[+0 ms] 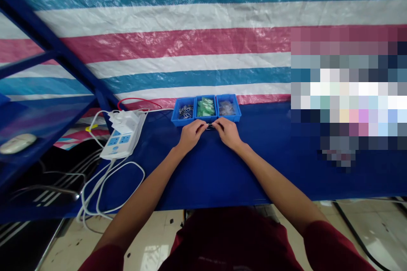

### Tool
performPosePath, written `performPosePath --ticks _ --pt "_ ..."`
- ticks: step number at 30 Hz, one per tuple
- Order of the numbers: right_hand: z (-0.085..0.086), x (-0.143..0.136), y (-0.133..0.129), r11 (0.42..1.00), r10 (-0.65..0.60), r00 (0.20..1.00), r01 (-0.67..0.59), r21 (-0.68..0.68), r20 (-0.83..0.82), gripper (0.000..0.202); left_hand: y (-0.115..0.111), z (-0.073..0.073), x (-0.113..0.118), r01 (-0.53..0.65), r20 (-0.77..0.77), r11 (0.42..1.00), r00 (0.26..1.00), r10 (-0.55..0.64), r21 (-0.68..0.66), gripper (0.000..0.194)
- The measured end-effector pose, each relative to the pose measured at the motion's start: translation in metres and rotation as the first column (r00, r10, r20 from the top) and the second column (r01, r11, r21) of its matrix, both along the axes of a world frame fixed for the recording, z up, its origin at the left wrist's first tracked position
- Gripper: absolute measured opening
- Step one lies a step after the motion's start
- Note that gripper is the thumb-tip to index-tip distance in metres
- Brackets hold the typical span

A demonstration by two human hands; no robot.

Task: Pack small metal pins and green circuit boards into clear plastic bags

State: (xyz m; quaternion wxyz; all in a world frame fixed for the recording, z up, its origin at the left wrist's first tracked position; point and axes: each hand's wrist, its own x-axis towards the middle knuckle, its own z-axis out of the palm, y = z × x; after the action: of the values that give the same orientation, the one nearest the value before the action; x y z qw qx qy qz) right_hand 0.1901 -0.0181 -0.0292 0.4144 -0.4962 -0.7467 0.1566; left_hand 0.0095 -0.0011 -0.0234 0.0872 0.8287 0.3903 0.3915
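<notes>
Pinching a small slender item (209, 125) between their fingertips, the left hand (190, 133) and right hand (229, 133) hold it from opposite sides, just in front of the middle blue tray (210, 118) on the surface (210, 169). It looks light and probably stiff, though its material is too small to tell; being thin, it could slip, so its ends seem the best grip.

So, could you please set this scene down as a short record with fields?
Left hand: pinching a small item, too small to identify
Right hand: pinching at the same item
Left bin: small dark and silvery pieces
Middle bin: green packets
Right bin: translucent pieces
Work surface: blue table
Left side: white power strip, white cable
Backdrop: striped sheeting
</notes>
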Motion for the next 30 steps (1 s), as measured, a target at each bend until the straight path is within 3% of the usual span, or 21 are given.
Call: performPosePath --ticks 5,8,13,17,20,23,27,30 --pt "0.001 -0.002 -0.001 0.999 0.038 0.999 -0.038 0.011 -0.002 0.035 -0.005 0.007 0.003 0.009 0.178 0.995 0.984 0.009 -0.1 0.029" --pt "0.003 -0.003 -0.001 0.999 0.048 0.999 -0.048 -0.001 0.008 0.04 -0.01 0.011 0.007 0.075 0.307 0.975 0.952 -0.007 -0.209 0.028" --pt "0.003 -0.003 -0.001 1.0 0.01 1.0 -0.01 0.01 -0.013 0.044 -0.011 0.013 0.011 0.224 0.548 0.931 0.836 -0.032 -0.288 0.028" --pt "0.002 -0.002 -0.001 0.999 -0.013 0.999 0.015 0.036 -0.049 0.044 -0.007 0.011 0.01 0.295 0.643 0.904 0.765 -0.029 -0.311 0.027" --pt "0.001 -0.001 -0.001 0.999 -0.022 0.998 0.024 0.046 -0.063 0.044 -0.003 0.007 0.008 0.281 0.627 0.899 0.779 -0.008 -0.337 0.029" --pt "0.002 -0.001 -0.001 0.998 -0.021 0.997 0.026 0.06 -0.079 0.044 -0.002 0.004 0.006 0.177 0.543 0.922 0.838 0.041 -0.344 0.03" --pt "0.003 -0.001 -0.002 0.996 -0.051 0.995 0.057 0.063 -0.086 0.044 -0.004 0.006 0.005 0.035 0.416 0.96 0.905 0.087 -0.277 0.026" --pt "0.004 -0.001 -0.002 0.994 -0.076 0.992 0.084 0.073 -0.103 0.042 -0.003 0.006 0.004 0.008 0.35 0.976 0.934 0.071 -0.217 0.024"
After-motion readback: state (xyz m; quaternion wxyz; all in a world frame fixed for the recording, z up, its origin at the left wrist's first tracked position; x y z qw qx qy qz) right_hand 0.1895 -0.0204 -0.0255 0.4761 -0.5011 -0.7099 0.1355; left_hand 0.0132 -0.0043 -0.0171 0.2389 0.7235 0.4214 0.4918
